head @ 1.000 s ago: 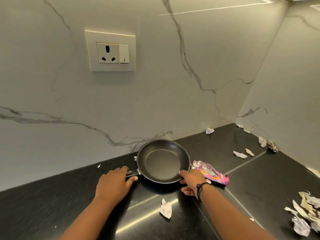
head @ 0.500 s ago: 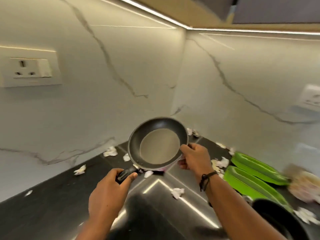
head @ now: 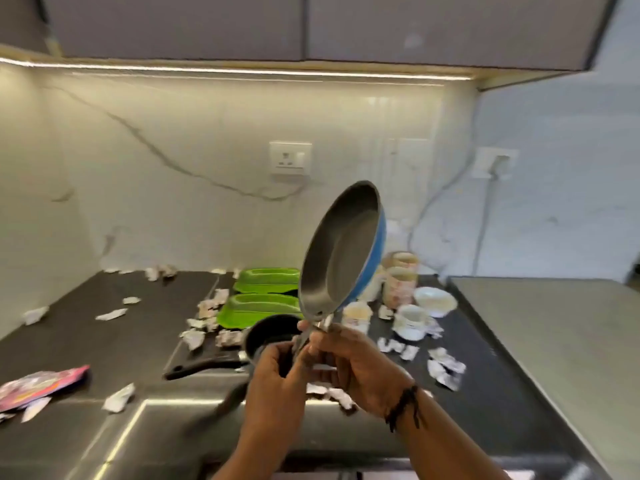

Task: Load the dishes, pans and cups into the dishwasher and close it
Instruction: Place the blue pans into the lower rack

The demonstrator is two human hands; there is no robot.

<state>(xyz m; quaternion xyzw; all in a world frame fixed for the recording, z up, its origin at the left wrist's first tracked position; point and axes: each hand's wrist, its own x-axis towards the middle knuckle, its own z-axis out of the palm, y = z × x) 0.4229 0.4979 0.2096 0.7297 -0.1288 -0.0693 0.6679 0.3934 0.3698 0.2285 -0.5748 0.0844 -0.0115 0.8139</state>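
A frying pan point(head: 341, 251), blue outside and dark inside, stands nearly upright in the air above the black counter point(head: 104, 341). Both my hands grip its handle just below the pan: my left hand point(head: 277, 372) lower and nearer, my right hand point(head: 353, 362) beside it with a black cord at the wrist. Behind them on the counter sit a small black pot point(head: 266, 336) with a long handle, two green trays point(head: 259, 306), patterned cups point(head: 398, 285), a white cup point(head: 412, 322) and a white bowl point(head: 434, 301).
Crumpled paper scraps point(head: 204, 327) litter the counter. A pink wrapper point(head: 38, 386) lies at the left edge. A steel surface point(head: 554, 341) adjoins at right. Grey wall cabinets point(head: 311, 26) hang overhead, with sockets point(head: 290, 159) on the marble wall.
The pan came off the counter's corner and now stands tilted upright. My right hand left its rim for the handle. The view swung right, revealing trays, cups and pot.
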